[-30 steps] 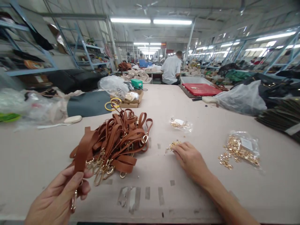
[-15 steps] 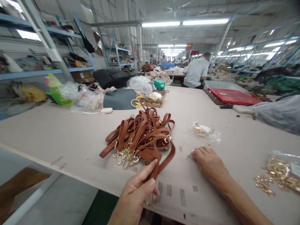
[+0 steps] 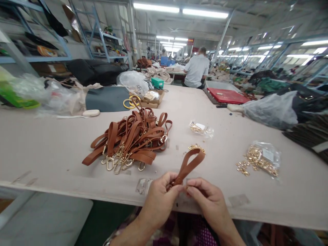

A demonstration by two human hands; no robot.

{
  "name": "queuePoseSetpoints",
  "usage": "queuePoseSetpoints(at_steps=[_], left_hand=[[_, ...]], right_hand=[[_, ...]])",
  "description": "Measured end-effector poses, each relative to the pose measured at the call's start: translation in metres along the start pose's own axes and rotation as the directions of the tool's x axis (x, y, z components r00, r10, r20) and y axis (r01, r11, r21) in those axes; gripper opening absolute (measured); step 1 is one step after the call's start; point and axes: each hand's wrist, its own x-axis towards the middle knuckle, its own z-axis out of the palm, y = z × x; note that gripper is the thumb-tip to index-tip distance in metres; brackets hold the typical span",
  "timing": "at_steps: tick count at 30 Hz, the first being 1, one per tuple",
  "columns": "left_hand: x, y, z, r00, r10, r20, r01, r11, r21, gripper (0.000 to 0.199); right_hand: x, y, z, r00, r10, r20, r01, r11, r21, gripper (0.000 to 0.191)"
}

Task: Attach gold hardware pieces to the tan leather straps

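My left hand (image 3: 164, 196) is closed on a brown wrist strap (image 3: 191, 164), whose loop stands up above the fingers. Close beside it, my right hand (image 3: 207, 194) makes a pinch near the strap's lower end; whatever lies between its fingertips is too small to make out. A pile of brown straps (image 3: 133, 136) with gold snap hooks (image 3: 110, 163) lies to the left. Just behind the held loop is a small heap of gold hardware pieces (image 3: 196, 148).
A small clear bag of gold parts (image 3: 201, 129) lies beyond my hands. Farther right is a bigger bag of gold pieces (image 3: 263, 159), some spilled. At the back stand a cardboard box (image 3: 153, 100) and a red flat stack (image 3: 227, 95). A person in a light shirt (image 3: 196, 71) is beyond the table.
My right hand has left the small gold parts and come to my left hand, now pinching. The strap has been lifted off the pile towards me. The view has turned right.
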Motion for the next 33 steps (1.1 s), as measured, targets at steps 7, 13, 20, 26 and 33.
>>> queuePoseSetpoints(at_steps=[7, 13, 20, 26, 33], left_hand=[[-0.005, 0.000, 0.006, 0.994, 0.090, 0.070, -0.096, 0.991, 0.095, 0.033], [-0.006, 0.004, 0.007, 0.988, 0.121, 0.092, -0.134, 0.980, 0.149, 0.041], [-0.007, 0.002, 0.003, 0.966, 0.216, 0.139, -0.252, 0.900, 0.355, 0.040], [0.001, -0.025, -0.002, 0.851, 0.463, 0.248, -0.520, 0.673, 0.527, 0.034], [0.003, -0.034, 0.005, 0.755, 0.589, 0.289, -0.634, 0.541, 0.552, 0.037]], right_hand=[[-0.002, 0.005, -0.001, 1.000, 0.012, -0.015, -0.011, 0.998, 0.054, 0.012], [-0.003, 0.009, -0.003, 0.999, 0.029, 0.041, -0.030, 0.999, 0.030, 0.013], [-0.007, 0.008, 0.003, 1.000, 0.020, -0.006, -0.020, 0.998, 0.056, 0.010], [-0.010, 0.012, 0.003, 0.997, 0.043, -0.066, -0.032, 0.985, 0.169, 0.011], [-0.014, 0.016, 0.001, 0.992, 0.091, -0.084, -0.055, 0.931, 0.361, 0.026]])
